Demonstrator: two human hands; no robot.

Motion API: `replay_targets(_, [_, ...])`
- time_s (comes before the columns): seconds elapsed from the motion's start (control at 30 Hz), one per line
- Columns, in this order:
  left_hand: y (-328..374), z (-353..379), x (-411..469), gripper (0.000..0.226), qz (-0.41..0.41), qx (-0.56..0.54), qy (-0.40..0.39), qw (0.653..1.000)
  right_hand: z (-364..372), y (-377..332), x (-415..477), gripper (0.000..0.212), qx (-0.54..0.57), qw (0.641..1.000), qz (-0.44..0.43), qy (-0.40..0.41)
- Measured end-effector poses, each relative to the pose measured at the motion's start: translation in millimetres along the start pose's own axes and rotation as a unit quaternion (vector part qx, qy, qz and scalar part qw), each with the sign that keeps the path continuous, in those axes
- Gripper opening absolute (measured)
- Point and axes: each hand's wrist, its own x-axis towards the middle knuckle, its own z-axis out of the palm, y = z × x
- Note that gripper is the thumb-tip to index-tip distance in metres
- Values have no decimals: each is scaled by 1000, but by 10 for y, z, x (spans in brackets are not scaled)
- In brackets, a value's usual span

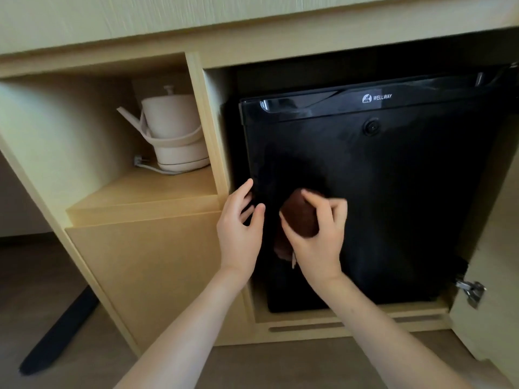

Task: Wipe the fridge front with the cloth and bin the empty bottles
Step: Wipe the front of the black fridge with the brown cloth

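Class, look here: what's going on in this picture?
A person is wiping the front of a black fridge. Their right hand grips a bunched brown cloth against its lower left; their left hand, open, is at its left edge. A pale kettle stands on the shelf beside it. No bottles show.

We see a glossy, smooth black fridge front [393,192], a soft, matt dark brown cloth [300,217], a pale matt wood-grain cabinet [146,265], a matt cream plastic kettle [174,122] on the left and a shiny metal hinge [470,290] near right.
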Motion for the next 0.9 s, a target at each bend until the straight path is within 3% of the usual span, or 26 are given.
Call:
replay_targets(0.17, [-15, 22, 13, 42, 4, -16, 16, 1000, 269, -38, 290, 52, -76, 995, -66, -9])
replay_targets(0.3, [-32, 28, -9, 45, 16, -8, 10, 1000, 328, 254, -134, 59, -111, 989, -92, -12])
replay_targets(0.53, [-41, 59, -37, 49, 7, -5, 10, 1000, 231, 727, -768, 71, -151, 977, -121, -87])
replay_targets(0.67, [-11, 66, -33, 52, -12, -13, 10, 1000, 128, 977, -1074, 77, -211, 950, -154, -169])
replay_targets(0.77, [33, 72, -39, 55, -29, -7, 8, 1000, -51, 1103, -1376, 79, -282, 897, -181, -287])
replay_targets(0.83, [57, 82, -52, 58, -34, 8, 1, 999, -147, 1126, -1528, 71, -277, 895, -135, -322])
replay_targets(0.9, [65, 87, -67, 61, -30, 22, -2, 999, -190, 1060, -1541, 59, -219, 924, -39, -311])
